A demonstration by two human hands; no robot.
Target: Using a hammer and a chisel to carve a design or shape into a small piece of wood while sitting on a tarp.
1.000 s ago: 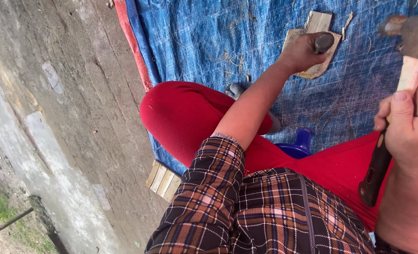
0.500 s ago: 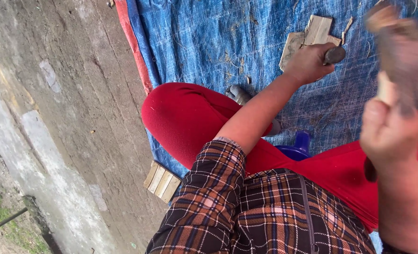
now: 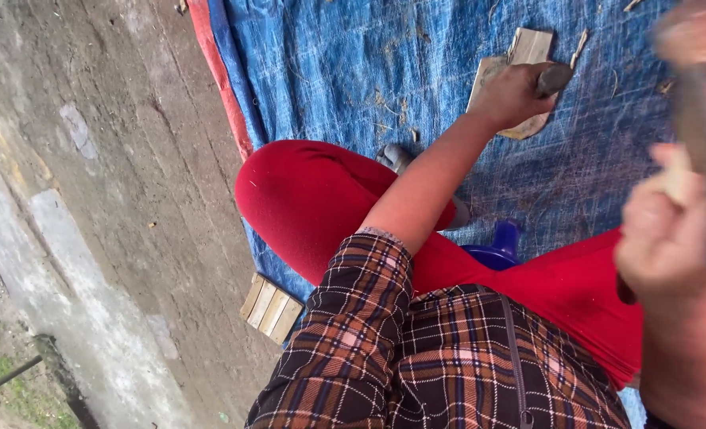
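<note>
My left hand [image 3: 510,94] reaches forward and grips a dark chisel-like tool [image 3: 554,78], pressing it onto a pale wooden piece [image 3: 528,49] that lies on the blue tarp [image 3: 345,71]. My right hand [image 3: 663,238] is raised at the right edge, closed round the wooden handle of a hammer [image 3: 698,135], which is badly blurred by motion. I sit cross-legged in red trousers and a plaid shirt.
A small stack of wood slats [image 3: 271,307] lies at the tarp's near edge by my knee. A blue plastic object [image 3: 497,245] sits between my legs. Bare concrete ground [image 3: 106,199] lies to the left, with wood chips scattered on the tarp.
My right hand with the hammer has swung from a steady raised pose into fast motion and is now blurred. My left hand stays on the tool over the wooden piece.
</note>
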